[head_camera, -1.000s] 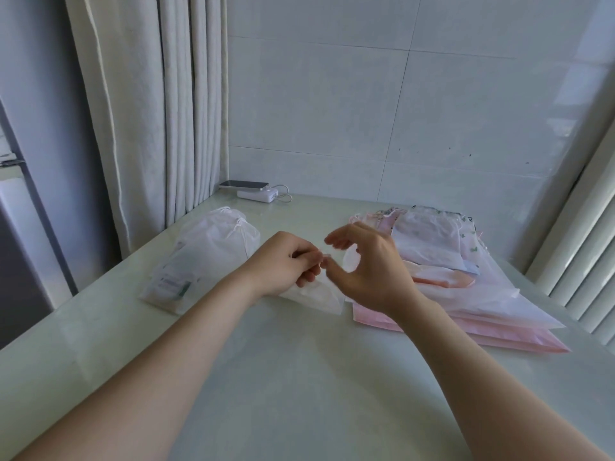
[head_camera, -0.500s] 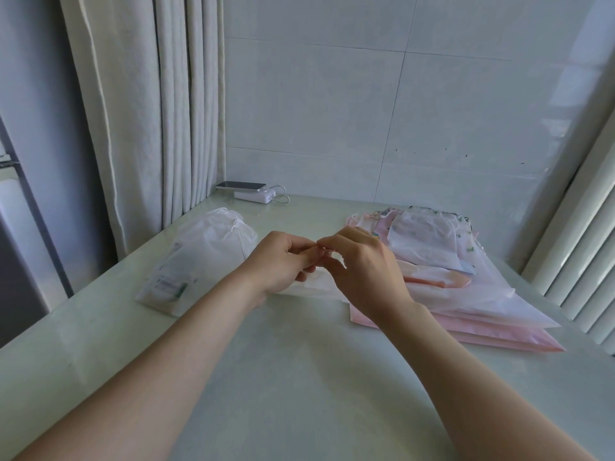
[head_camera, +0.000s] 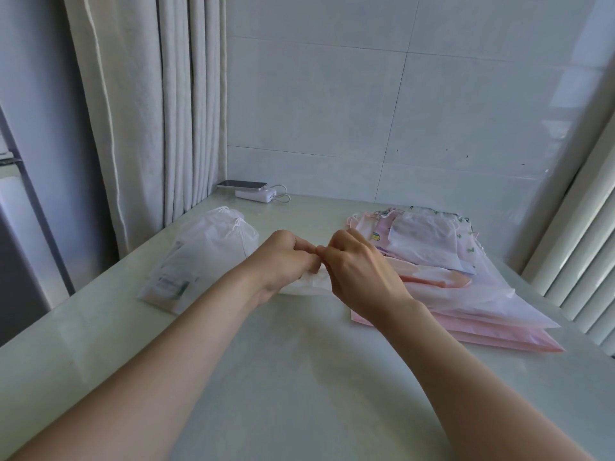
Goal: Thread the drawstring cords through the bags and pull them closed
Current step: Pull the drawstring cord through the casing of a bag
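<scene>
white bag (head_camera: 206,257) | pink bags (head_camera: 466,314) | pale green table (head_camera: 299,377) | white curtain (head_camera: 149,111)

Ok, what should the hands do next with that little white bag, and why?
Probably ease them apart: the left hand and right hand pinch the white bag at its top, fingertips meeting, so pulling may draw its unseen cord.

Left hand (head_camera: 283,257): is pinching the white bag (head_camera: 311,285).
Right hand (head_camera: 361,272): is pinching it too, fingertips meeting the left's.

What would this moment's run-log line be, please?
left hand: pinches bag | right hand: pinches bag | cord: hidden | pile: right
</scene>
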`<act>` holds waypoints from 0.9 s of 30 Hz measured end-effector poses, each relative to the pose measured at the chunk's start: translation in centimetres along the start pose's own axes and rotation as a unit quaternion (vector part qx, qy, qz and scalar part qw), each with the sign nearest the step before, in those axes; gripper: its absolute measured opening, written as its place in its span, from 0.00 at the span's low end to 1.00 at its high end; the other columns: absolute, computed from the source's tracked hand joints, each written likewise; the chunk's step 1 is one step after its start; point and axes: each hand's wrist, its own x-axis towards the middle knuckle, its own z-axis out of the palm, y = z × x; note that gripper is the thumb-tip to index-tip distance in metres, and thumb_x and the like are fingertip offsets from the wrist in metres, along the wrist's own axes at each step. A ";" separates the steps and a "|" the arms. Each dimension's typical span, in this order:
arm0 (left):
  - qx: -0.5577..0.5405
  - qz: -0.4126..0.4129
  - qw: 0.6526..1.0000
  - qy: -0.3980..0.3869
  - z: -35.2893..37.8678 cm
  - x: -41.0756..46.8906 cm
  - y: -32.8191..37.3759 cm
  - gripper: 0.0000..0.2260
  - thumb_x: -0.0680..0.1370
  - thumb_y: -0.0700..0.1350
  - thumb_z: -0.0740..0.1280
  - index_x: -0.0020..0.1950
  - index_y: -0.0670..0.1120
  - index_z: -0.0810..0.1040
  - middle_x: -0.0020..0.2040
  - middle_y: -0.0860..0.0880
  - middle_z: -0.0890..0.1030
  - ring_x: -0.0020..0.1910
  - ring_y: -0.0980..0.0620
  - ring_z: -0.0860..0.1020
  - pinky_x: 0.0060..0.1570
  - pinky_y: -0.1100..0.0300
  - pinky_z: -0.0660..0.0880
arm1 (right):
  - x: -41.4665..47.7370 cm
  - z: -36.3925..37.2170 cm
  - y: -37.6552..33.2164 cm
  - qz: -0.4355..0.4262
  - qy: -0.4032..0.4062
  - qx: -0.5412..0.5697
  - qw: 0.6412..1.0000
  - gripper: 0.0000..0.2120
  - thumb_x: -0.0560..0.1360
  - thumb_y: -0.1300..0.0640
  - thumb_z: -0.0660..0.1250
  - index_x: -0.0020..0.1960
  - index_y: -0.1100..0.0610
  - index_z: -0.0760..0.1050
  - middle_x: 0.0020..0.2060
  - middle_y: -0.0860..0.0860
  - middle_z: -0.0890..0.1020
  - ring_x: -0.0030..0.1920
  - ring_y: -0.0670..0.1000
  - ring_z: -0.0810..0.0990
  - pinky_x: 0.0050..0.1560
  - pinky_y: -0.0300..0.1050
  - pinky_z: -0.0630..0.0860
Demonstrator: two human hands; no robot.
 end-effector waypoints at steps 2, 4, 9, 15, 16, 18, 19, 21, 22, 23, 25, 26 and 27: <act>-0.003 0.000 0.999 0.034 0.3 -0.1 0.0 0.14 0.72 0.39 0.72 0.57 0.42 0.83 0.50 0.51 0.81 0.46 0.52 0.79 0.47 0.58 0.72 | 0.0 -0.3 0.0 0.014 -0.022 0.017 1.000 0.09 0.71 0.68 0.72 0.45 0.57 0.85 0.38 0.54 0.76 0.40 0.57 0.76 0.36 0.55 0.78; 0.020 0.008 0.995 0.095 0.4 -0.2 -0.1 0.20 0.72 0.38 0.76 0.61 0.50 0.78 0.57 0.53 0.79 0.51 0.54 0.82 0.47 0.58 0.77 | 0.0 -0.7 -0.3 0.058 -0.033 0.071 0.995 0.09 0.74 0.66 0.69 0.46 0.56 0.86 0.39 0.54 0.79 0.39 0.57 0.78 0.39 0.54 0.78; 0.031 0.066 0.976 0.204 -0.1 0.0 -0.6 0.12 0.70 0.39 0.78 0.47 0.51 0.80 0.42 0.53 0.87 0.44 0.55 0.86 0.45 0.58 0.81 | 0.7 -1.4 -1.0 0.180 -0.002 0.214 0.960 0.06 0.75 0.60 0.72 0.44 0.53 0.88 0.34 0.48 0.85 0.36 0.50 0.81 0.43 0.48 0.78; 0.009 0.131 0.971 0.198 0.2 -0.1 -0.6 0.08 0.69 0.39 0.83 0.37 0.47 0.86 0.42 0.54 0.88 0.44 0.59 0.87 0.54 0.58 0.83 | 0.5 -2.1 -0.4 0.328 -0.027 0.466 0.821 0.05 0.77 0.57 0.74 0.44 0.55 0.88 0.36 0.56 0.86 0.35 0.48 0.77 0.40 0.43 0.73; 0.010 0.137 0.971 0.195 0.2 -0.2 -0.6 0.08 0.69 0.38 0.83 0.38 0.48 0.87 0.42 0.54 0.88 0.45 0.59 0.87 0.56 0.57 0.83 | 0.5 -2.2 -0.3 0.340 -0.036 0.499 0.797 0.05 0.78 0.59 0.74 0.45 0.57 0.88 0.37 0.57 0.86 0.36 0.47 0.78 0.40 0.39 0.73; 0.011 0.143 0.970 0.194 0.3 -0.2 -0.5 0.08 0.70 0.37 0.82 0.38 0.50 0.88 0.42 0.56 0.88 0.46 0.58 0.87 0.57 0.55 0.83 | 0.4 -2.3 -0.2 0.354 -0.053 0.532 0.767 0.06 0.79 0.61 0.73 0.48 0.62 0.87 0.37 0.55 0.86 0.36 0.47 0.79 0.37 0.31 0.72; 0.010 0.144 0.970 0.194 0.3 -0.1 -0.6 0.08 0.70 0.37 0.82 0.39 0.50 0.88 0.42 0.56 0.88 0.46 0.58 0.87 0.58 0.54 0.83 | 0.4 -2.3 -0.1 0.358 -0.058 0.541 0.759 0.06 0.79 0.61 0.72 0.49 0.63 0.87 0.38 0.55 0.85 0.37 0.47 0.78 0.36 0.30 0.72; 0.006 0.149 0.970 0.193 0.4 0.0 -0.6 0.09 0.70 0.37 0.82 0.39 0.51 0.88 0.43 0.56 0.88 0.46 0.58 0.87 0.57 0.53 0.83 | 0.3 -2.3 -0.1 0.365 -0.063 0.551 0.747 0.07 0.80 0.61 0.72 0.50 0.63 0.87 0.39 0.55 0.85 0.37 0.47 0.79 0.35 0.29 0.71; 0.009 0.153 0.969 0.193 0.4 -0.1 -0.6 0.09 0.70 0.38 0.81 0.40 0.51 0.88 0.44 0.56 0.88 0.46 0.58 0.87 0.57 0.53 0.83 | 0.4 -2.3 -0.1 0.371 -0.060 0.557 0.740 0.07 0.80 0.61 0.72 0.50 0.63 0.87 0.39 0.55 0.86 0.37 0.47 0.79 0.35 0.29 0.72; 0.015 0.159 0.968 0.193 0.4 -0.1 -0.6 0.08 0.71 0.38 0.81 0.41 0.51 0.89 0.45 0.56 0.88 0.46 0.58 0.87 0.57 0.53 0.83 | 0.4 -2.4 -0.2 0.380 -0.054 0.563 0.732 0.07 0.80 0.61 0.72 0.50 0.63 0.86 0.39 0.55 0.86 0.36 0.46 0.79 0.34 0.29 0.72; 0.025 0.168 0.968 0.182 0.3 -0.1 -0.5 0.07 0.72 0.36 0.79 0.46 0.48 0.89 0.48 0.55 0.88 0.47 0.60 0.86 0.56 0.56 0.83 | 0.5 -2.3 -0.3 0.398 -0.037 0.574 0.714 0.07 0.80 0.61 0.72 0.51 0.64 0.86 0.39 0.54 0.86 0.34 0.44 0.80 0.33 0.29 0.72; 0.027 0.173 0.969 0.172 0.3 -0.2 -0.6 0.09 0.72 0.35 0.78 0.48 0.47 0.89 0.51 0.54 0.88 0.48 0.61 0.86 0.56 0.58 0.83 | 0.6 -2.3 -0.3 0.407 -0.030 0.577 0.707 0.07 0.80 0.61 0.72 0.51 0.64 0.86 0.39 0.53 0.86 0.34 0.43 0.80 0.33 0.29 0.72; 0.029 0.184 0.969 0.161 0.3 -0.2 -0.6 0.10 0.72 0.34 0.77 0.49 0.46 0.89 0.53 0.53 0.88 0.50 0.61 0.86 0.56 0.58 0.83 | 0.6 -2.3 -0.2 0.414 -0.026 0.577 0.704 0.07 0.79 0.60 0.73 0.51 0.63 0.87 0.39 0.53 0.86 0.35 0.44 0.80 0.33 0.29 0.72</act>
